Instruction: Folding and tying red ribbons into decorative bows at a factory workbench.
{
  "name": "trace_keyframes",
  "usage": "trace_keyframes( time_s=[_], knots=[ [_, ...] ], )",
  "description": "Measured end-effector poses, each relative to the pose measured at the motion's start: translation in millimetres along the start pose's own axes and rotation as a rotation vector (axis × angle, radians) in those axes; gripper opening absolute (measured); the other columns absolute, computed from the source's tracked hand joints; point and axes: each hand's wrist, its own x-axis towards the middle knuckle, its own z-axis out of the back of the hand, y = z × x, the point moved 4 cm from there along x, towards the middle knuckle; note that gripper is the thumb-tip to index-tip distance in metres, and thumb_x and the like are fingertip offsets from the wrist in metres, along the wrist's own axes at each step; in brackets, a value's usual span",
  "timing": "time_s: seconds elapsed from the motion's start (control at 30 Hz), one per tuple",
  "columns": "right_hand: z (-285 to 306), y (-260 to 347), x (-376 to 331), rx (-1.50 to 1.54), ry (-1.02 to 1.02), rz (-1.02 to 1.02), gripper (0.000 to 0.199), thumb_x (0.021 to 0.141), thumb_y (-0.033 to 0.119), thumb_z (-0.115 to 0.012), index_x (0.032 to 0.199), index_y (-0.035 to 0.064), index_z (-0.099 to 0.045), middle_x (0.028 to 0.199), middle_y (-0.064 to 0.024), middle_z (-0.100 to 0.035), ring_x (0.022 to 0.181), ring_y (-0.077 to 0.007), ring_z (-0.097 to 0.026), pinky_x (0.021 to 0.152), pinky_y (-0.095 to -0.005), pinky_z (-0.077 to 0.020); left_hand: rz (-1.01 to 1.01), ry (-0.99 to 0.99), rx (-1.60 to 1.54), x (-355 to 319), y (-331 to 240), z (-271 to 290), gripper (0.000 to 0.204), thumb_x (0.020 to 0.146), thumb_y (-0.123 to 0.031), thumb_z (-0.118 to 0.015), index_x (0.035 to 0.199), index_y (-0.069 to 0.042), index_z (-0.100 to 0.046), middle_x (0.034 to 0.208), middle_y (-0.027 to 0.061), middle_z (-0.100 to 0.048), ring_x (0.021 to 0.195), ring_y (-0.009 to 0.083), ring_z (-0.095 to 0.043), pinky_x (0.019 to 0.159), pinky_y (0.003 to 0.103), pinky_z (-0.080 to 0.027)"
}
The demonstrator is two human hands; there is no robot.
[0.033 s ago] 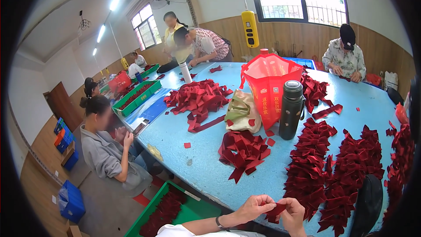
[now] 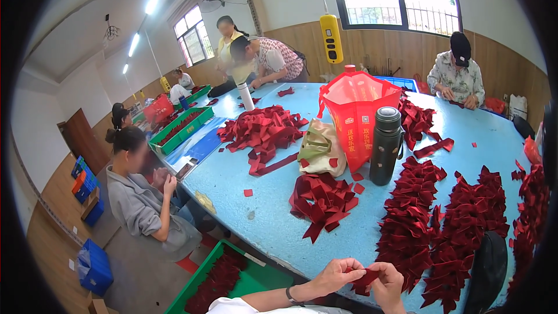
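Observation:
At the near edge of the blue table (image 2: 264, 192), a small dark red ribbon piece (image 2: 365, 281) is stretched between my two hands. My left hand (image 2: 337, 276) pinches its left side with thumb and forefinger. The other side is closed in the fingers of my right hand (image 2: 387, 284). My palms partly cover the ribbon, so its full shape is hidden. Just beyond lies a loose heap of red ribbon pieces (image 2: 323, 202). Right of my hands, red bows lie in a long dense row (image 2: 408, 221), with another row of bows (image 2: 468, 229) beside it.
A dark green thermos (image 2: 385, 151) stands by a red bag (image 2: 361, 104) and a cream cloth bag (image 2: 323, 148). A black pouch (image 2: 489, 270) lies at right. Below the table's left edge is a green crate (image 2: 264, 276) holding bows. A co-worker in grey (image 2: 145, 203) sits left; others work farther off.

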Motion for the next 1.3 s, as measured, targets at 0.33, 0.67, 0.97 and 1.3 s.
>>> trace_keyframes(
  time_s=[0.33, 0.67, 0.97, 1.3],
  knots=[
    [-2.3, 20.7, 5.9, -0.261, -0.134, 0.265, 0.024, 0.071, -0.008, -0.048, 0.092, -0.0011, -0.057, 0.079, -0.0017, -0.057, 0.067, -0.0084, -0.053, 0.058, -0.0220, -0.0441, -0.053, -0.071, 0.199, 2.8, 2.0, -2.3, 0.017, 0.090, -0.017, -0.059, 0.094, 0.000, -0.058, 0.080, -0.0037, -0.056, 0.073, 0.0028, -0.048, 0.064, 0.019, -0.041],
    [-3.9, 34.4, 3.0, -0.493, -0.135, 0.364, 0.021, 0.072, -0.005, -0.051, 0.091, 0.0000, -0.058, 0.077, -0.0058, -0.059, 0.067, -0.0129, -0.056, 0.061, -0.0257, -0.0464, -0.126, -0.128, 0.201, 5.4, 4.3, -2.5, 0.021, 0.087, -0.021, -0.062, 0.092, -0.001, -0.062, 0.075, -0.0009, -0.062, 0.066, 0.0041, -0.051, 0.059, 0.022, -0.043],
    [7.1, -5.2, 10.2, 0.050, -0.047, -0.043, 0.013, 0.073, -0.008, -0.060, 0.086, -0.0063, -0.059, 0.074, -0.0072, -0.061, 0.057, -0.0121, -0.060, 0.050, -0.0215, -0.0466, -0.115, -0.142, 0.200, 6.6, 0.8, -4.2, 0.021, 0.087, -0.020, -0.062, 0.092, 0.000, -0.062, 0.074, -0.0004, -0.062, 0.064, 0.0040, -0.051, 0.058, 0.022, -0.043],
    [7.0, 4.4, 4.8, -0.246, -0.097, -0.057, 0.014, 0.073, -0.001, -0.060, 0.087, -0.0009, -0.062, 0.077, -0.0068, -0.063, 0.062, -0.0147, -0.060, 0.057, -0.0246, -0.0474, -0.223, -0.253, 0.358, 4.1, -5.5, -3.2, 0.023, 0.087, -0.021, -0.062, 0.089, 0.001, -0.061, 0.072, 0.0007, -0.061, 0.061, 0.0057, -0.050, 0.055, 0.023, -0.041]
  ],
)
